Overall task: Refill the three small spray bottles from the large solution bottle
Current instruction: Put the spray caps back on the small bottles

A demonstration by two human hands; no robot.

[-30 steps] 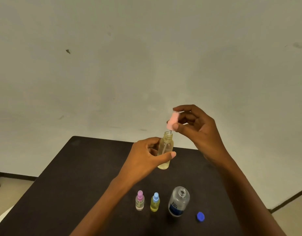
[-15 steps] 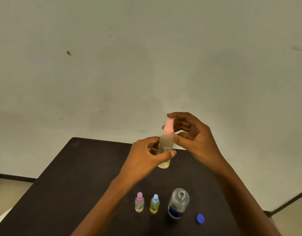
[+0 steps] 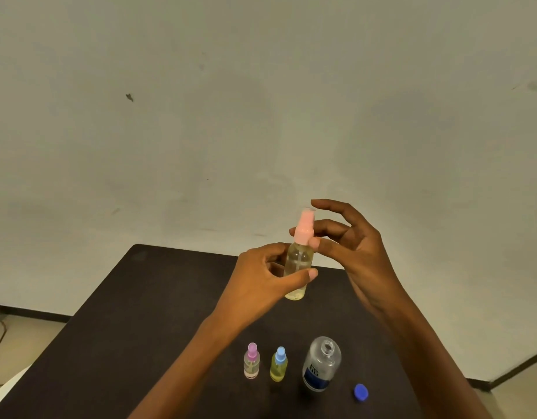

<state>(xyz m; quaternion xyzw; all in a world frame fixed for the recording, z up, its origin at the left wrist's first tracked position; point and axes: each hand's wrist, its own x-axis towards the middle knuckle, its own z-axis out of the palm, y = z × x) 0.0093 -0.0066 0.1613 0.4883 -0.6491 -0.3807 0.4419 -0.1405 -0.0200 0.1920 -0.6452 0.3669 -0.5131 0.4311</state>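
Note:
My left hand (image 3: 262, 275) grips a clear spray bottle (image 3: 298, 267) of pale yellow liquid, held upright above the dark table (image 3: 146, 313). Its pink spray head (image 3: 304, 226) sits on the neck, pinched at its base between the thumb and fingers of my right hand (image 3: 350, 246). Near the front edge stand a small bottle with a purple-pink top (image 3: 251, 360), a small yellow bottle with a blue top (image 3: 279, 364), and the large clear solution bottle (image 3: 321, 364) with a blue label, uncapped. Its blue cap (image 3: 361, 392) lies to the right.
A plain pale wall rises behind the table. Floor shows at both lower corners, with a dark skirting line. A white rounded object (image 3: 7, 388) peeks in at the lower left beside the table.
My right hand lowered the pink spray head, with its tube, into the bottle's neck and seated it. The left hand kept the bottle steady. The items on the table stayed put.

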